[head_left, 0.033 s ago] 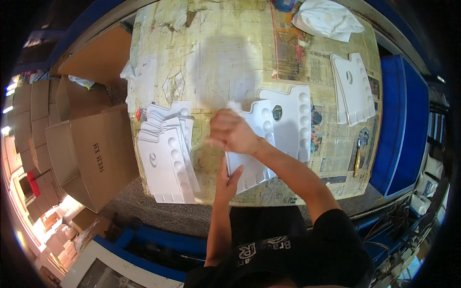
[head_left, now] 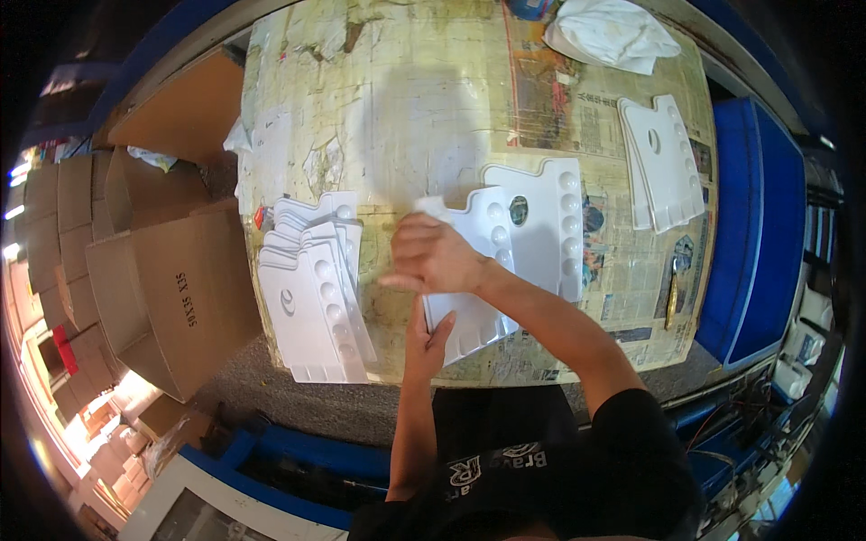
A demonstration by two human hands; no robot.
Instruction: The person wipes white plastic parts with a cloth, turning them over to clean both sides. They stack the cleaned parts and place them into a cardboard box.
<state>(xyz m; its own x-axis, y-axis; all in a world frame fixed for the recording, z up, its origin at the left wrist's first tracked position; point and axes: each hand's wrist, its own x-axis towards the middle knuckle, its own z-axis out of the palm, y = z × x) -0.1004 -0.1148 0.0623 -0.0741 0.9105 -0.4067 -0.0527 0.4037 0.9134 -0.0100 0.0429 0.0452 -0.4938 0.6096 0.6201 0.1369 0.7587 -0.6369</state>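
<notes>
My left hand (head_left: 428, 344) grips the lower left edge of a white paint palette (head_left: 478, 311), its thumb on the top face. My right hand (head_left: 435, 257) is closed above the palette's left side, slightly blurred. A crumpled white cloth or tissue (head_left: 433, 208) shows beyond its knuckles and seems held in it. A second palette (head_left: 552, 230) lies flat just to the right, partly under the first. At the left of the table, a fanned stack of palettes (head_left: 305, 316) overlaps the near edge. Two more palettes (head_left: 666, 162) lie overlapped at the far right.
The worktable (head_left: 307, 81) is covered with worn paper and newsprint. A white cloth bundle (head_left: 613, 36) rests at its far edge. Near the right edge lies a slim gold-coloured tool (head_left: 671, 293). A blue bin (head_left: 758, 234) stands right, an open cardboard box (head_left: 180, 307) left.
My right hand has shifted very slightly down and left over the palette. My left hand and the palettes keep their places.
</notes>
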